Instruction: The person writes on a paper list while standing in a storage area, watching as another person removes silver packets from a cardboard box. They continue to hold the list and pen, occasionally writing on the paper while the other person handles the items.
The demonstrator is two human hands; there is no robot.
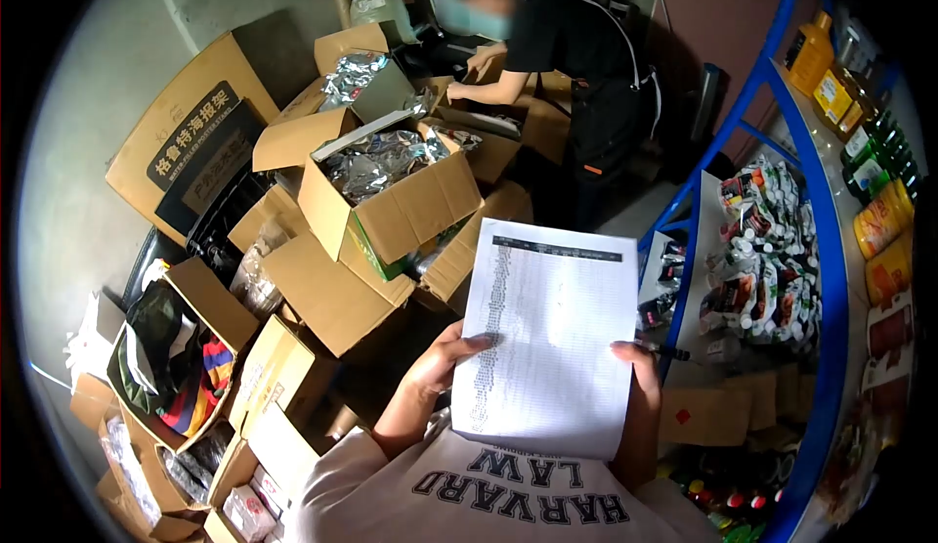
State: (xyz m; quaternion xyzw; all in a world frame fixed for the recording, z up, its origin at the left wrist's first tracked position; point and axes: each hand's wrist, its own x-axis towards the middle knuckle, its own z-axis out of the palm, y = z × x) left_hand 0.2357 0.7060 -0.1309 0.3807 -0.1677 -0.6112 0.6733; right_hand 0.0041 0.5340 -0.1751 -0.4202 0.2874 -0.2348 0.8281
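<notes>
Floor (630, 213) — open cardboard boxes (391, 201) piled; blue shelf (831, 250) — bottles (879, 220), pouches (762, 250).

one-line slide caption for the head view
Left hand and right hand hold a printed list over open cardboard boxes; another person bends over cartons.

The sheet (547, 338) is of matt white paper. At ten o'clock, matt brown cardboard boxes (410, 206) are filled with crinkled, glossy foil packets (376, 162). At three o'clock, shiny plastic bottles (879, 220) are borne by a blue-painted metal rack (833, 279).
</notes>
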